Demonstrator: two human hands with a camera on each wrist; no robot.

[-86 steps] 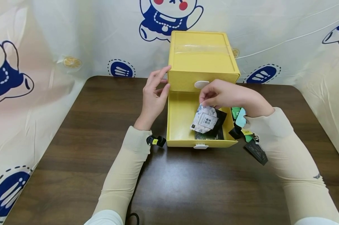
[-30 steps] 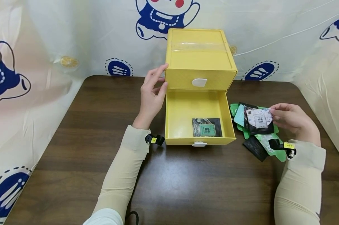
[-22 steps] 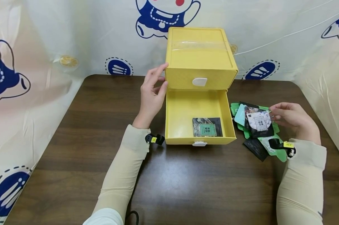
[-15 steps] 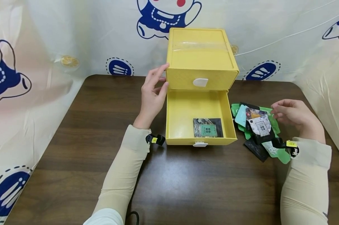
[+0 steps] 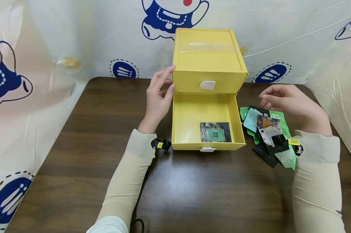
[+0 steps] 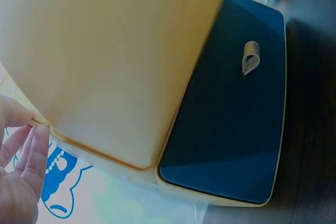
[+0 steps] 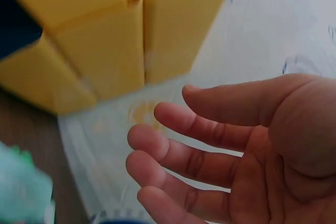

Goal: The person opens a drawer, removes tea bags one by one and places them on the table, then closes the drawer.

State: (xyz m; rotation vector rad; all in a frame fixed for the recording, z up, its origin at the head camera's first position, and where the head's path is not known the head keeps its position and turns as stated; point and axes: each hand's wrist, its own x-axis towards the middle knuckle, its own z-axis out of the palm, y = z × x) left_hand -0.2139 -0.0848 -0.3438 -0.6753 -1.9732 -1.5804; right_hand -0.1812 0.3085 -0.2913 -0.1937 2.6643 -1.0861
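Above the far side of a heap of packets, the right hand (image 5: 292, 100) is held with its fingers loosely curved and its thumb set apart from their tips; nothing is gripped by it. At the front left corner of the yellow drawer box (image 5: 208, 51), the edge is touched by the fingertips of the left hand (image 5: 158, 98), whose fingers are mostly extended and spread.

Below the right hand, the packets are piled on the table, just beside the right wall of the lower drawer (image 5: 188, 113). On top, a white-and-black packet (image 5: 270, 133) is laid partly over a picture-printed packet (image 5: 267, 122). To their left, a light blue packet (image 5: 252, 119) is seen, and green pouches (image 5: 281, 119) are partly covered. At the near side, a plain black packet (image 5: 264, 155) is left sticking out.

The lower drawer is pulled out, while the upper drawer (image 5: 190, 81) is closed. Inside the lower one, a green-labelled sachet (image 5: 215, 133) is laid flat near the front wall. The whole is supported by a dark wooden table (image 5: 207, 194), backed by a white printed sheet (image 5: 97, 42).
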